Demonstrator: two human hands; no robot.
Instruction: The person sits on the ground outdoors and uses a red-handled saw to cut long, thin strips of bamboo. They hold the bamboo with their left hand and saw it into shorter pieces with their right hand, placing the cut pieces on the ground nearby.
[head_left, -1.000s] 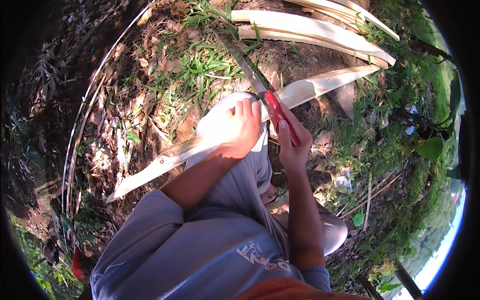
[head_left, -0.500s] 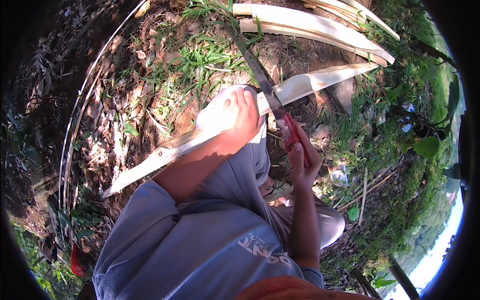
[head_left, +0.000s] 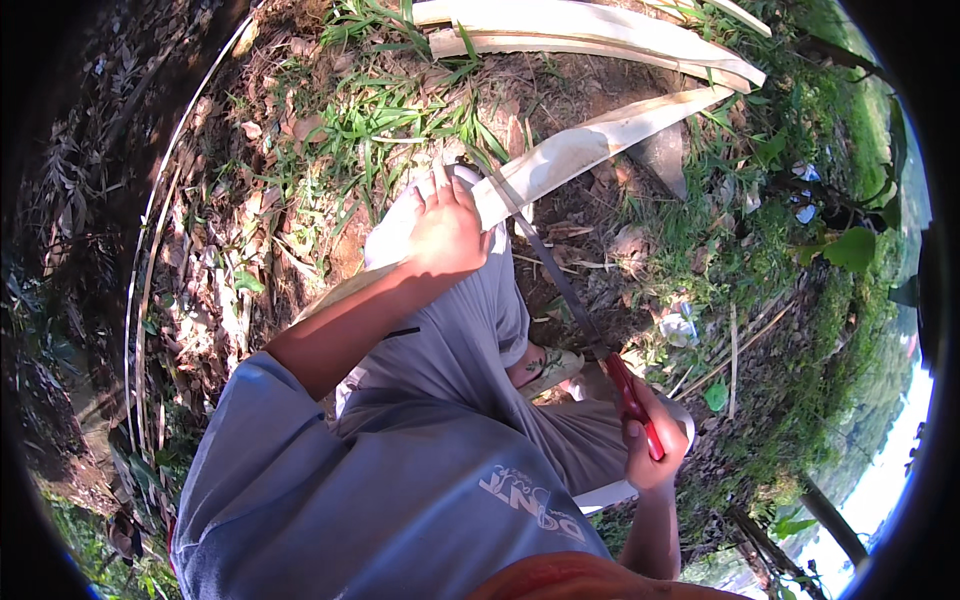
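Observation:
A long pale wooden slat lies slantwise across my raised left knee, its wider end reaching to the far right. My left hand is laid over the slat at the knee, fingers curled across it and pressing it down. The hand and forearm hide part of the wood. In my right hand, closed round a red handle, is a hand saw with a long dark blade. Its far end crosses the slat just right of my left hand. Teeth are too small to make out.
Several pale split slats lie on the ground at the far side. Long thin strips curve along the left among dry leaves. Grass grows beyond my knee, and a leafy plant stands at the right. My sandalled foot is below the blade.
My right hand has drawn the saw back toward me and to the right, so the handle is now well away from the slat. The left hand keeps its place on the wood.

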